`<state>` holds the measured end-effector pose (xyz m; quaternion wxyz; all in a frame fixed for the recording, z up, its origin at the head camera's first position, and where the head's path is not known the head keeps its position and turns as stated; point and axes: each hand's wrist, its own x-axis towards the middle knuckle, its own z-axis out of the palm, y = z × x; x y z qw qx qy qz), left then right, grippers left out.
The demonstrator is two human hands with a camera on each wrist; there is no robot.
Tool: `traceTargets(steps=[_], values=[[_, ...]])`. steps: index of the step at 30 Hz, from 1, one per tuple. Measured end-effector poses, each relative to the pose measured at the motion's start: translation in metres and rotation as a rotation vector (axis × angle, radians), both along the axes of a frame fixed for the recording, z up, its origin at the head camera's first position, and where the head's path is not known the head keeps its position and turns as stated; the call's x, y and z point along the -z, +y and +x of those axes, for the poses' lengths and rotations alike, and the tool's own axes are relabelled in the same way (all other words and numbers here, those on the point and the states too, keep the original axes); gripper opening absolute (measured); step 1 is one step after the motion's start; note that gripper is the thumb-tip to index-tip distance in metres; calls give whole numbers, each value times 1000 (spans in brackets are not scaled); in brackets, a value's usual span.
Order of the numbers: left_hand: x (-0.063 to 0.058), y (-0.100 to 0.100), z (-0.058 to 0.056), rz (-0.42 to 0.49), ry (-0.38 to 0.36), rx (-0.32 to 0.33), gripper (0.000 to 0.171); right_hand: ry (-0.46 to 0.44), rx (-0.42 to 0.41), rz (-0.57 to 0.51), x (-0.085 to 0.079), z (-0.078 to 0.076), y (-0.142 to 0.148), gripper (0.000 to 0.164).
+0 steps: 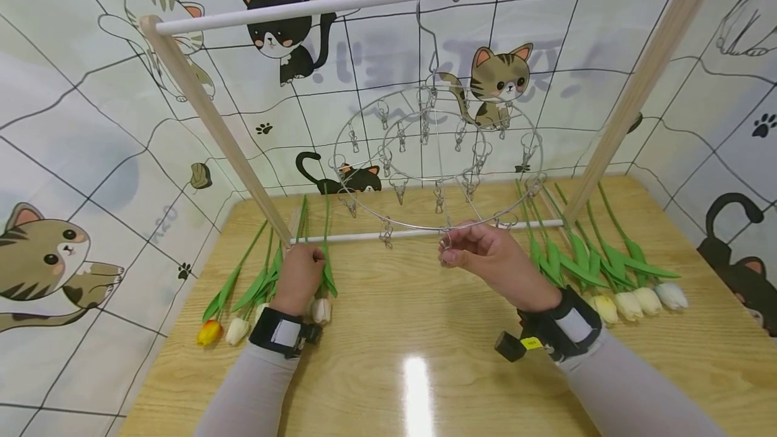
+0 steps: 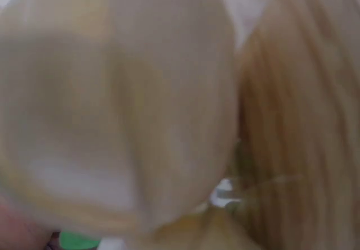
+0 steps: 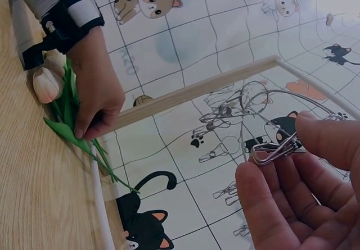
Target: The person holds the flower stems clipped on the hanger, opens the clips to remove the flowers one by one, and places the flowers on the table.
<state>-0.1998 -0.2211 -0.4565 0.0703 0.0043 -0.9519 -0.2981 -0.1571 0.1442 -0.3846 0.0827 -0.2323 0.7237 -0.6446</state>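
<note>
In the head view a round wire hanger [image 1: 388,220] with small metal clips hangs from the white rod. My right hand [image 1: 494,263] pinches one of its front clips [image 3: 275,150] between thumb and fingers, as the right wrist view shows close up. My left hand [image 1: 300,278] is down among the tulips on the left, its fingertips pinching the green stem and leaves of a pale tulip [image 3: 48,85]. A blurred pale petal [image 2: 118,104] fills much of the left wrist view and hides the left fingers there.
More tulips lie on the left, including an orange one [image 1: 210,332], and several white and yellow ones [image 1: 628,305] on the right. A wooden-legged frame with a white top rod [image 1: 364,0] and white lower bar [image 1: 364,236] straddles the table [image 1: 376,329]. A cat-print backdrop [image 1: 376,52] stands behind.
</note>
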Motion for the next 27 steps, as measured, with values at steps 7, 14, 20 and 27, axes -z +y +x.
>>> traceTargets(steps=[7,14,20,27], values=[[1,2,-4,-16,10,-12,12,1,-6,-9,2,-1,0,24],[2,2,-7,-27,13,-5,16,17,12,37,2,0,6,26],[0,3,-5,-36,12,1,16,38,24,112,2,5,18,23],[-10,15,6,-74,56,29,16,49,-5,168,5,17,38,19]])
